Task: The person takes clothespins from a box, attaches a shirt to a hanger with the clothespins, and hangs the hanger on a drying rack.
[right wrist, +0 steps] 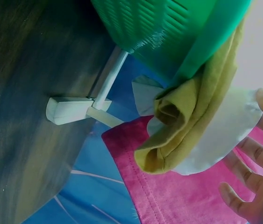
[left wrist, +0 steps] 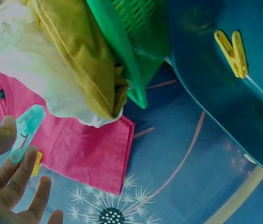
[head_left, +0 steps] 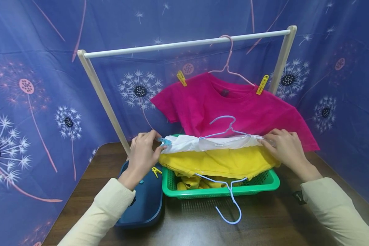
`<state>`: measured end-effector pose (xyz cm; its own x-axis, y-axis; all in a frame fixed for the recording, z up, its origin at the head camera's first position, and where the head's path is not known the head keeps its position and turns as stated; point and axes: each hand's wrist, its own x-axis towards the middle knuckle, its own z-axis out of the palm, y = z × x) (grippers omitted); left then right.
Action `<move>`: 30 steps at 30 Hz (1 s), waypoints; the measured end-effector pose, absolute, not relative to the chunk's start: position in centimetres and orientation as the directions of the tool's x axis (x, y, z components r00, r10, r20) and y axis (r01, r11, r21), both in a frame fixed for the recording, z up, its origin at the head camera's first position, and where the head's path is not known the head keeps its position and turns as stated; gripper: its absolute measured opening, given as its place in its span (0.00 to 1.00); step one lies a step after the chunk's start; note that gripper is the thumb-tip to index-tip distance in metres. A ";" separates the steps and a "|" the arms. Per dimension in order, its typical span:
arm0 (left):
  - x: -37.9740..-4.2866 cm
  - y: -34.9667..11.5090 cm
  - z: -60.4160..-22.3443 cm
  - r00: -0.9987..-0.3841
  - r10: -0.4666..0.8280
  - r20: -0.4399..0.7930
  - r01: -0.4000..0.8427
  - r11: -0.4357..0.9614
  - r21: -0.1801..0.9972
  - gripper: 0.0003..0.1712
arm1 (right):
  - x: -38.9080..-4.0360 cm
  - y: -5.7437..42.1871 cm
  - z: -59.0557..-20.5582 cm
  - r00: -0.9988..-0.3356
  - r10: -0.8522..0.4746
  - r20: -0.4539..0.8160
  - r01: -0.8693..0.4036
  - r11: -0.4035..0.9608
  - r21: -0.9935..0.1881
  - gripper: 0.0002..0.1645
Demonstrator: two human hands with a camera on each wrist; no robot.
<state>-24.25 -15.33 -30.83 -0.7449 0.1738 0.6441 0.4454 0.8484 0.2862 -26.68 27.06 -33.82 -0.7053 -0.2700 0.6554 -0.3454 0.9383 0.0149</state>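
My left hand [head_left: 142,150] pinches a light blue clothespin [left wrist: 26,133] between thumb and fingers, at the left shoulder of a white shirt [head_left: 184,144]. A pale blue hanger [head_left: 231,127] sits inside the shirt, its hook standing up from the neckline. At the other shoulder, my right hand [head_left: 284,148] holds the white cloth between thumb and fingers. Under the shirt lies a yellow garment [head_left: 215,160] over a green basket [head_left: 221,194]. A second blue hanger [head_left: 240,212] pokes out of the yellow garment, its hook hanging over the basket's front rim.
Behind, a magenta shirt [head_left: 249,111] hangs from a pink hanger [head_left: 230,53] on a rack's white bar [head_left: 160,46], with yellow clothespins [head_left: 262,84] at both shoulders. A dark blue bin [head_left: 144,205] stands left of the basket; yellow clothespins [left wrist: 234,53] lie in it.
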 end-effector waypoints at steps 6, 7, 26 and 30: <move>-24.1 -14.5 -30.7 -0.742 0.182 0.645 0.472 0.825 0.310 0.15 | -26.6 27.1 -33.8 -0.703 -0.275 0.656 -0.353 0.936 0.014 0.14; -24.1 -14.4 -30.6 -0.740 0.186 0.646 0.480 0.820 0.313 0.15 | -26.6 27.1 -33.8 -0.704 -0.274 0.655 -0.353 0.936 0.011 0.14; -24.5 -11.8 -30.1 -0.692 0.246 0.679 0.570 0.763 0.304 0.11 | -26.5 27.2 -33.8 -0.702 -0.271 0.659 -0.353 0.936 0.009 0.13; -24.6 -11.6 -30.0 -0.676 0.268 0.686 0.581 0.767 0.273 0.12 | -26.6 27.2 -33.8 -0.702 -0.272 0.659 -0.355 0.935 0.009 0.13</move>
